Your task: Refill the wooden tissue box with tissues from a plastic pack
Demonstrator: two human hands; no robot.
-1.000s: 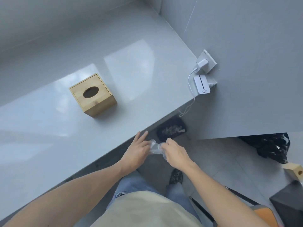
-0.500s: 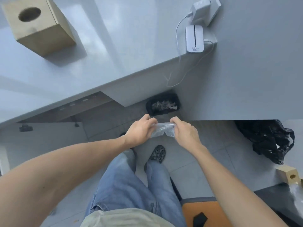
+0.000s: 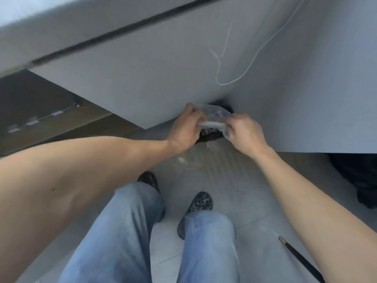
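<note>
Both my hands hold a crumpled clear plastic wrapper (image 3: 215, 117) low in front of me, under the counter's edge. My left hand (image 3: 186, 128) pinches its left end and my right hand (image 3: 245, 132) pinches its right end, so the film is stretched between them. Directly behind and below the wrapper sits a small black bin (image 3: 210, 135), mostly hidden by my hands. The wooden tissue box is out of view.
The grey counter front (image 3: 163, 74) hangs over the bin, with a white cable (image 3: 240, 76) looping down it. A black bag (image 3: 359, 180) lies on the floor at right. My legs and shoes stand on the tiled floor (image 3: 234, 190). A dark rod (image 3: 299, 260) crosses bottom right.
The view has tipped further down, so the counter top, the tissue box and the charger have left the frame. My hands moved forward with the wrapper, over the black bin.
</note>
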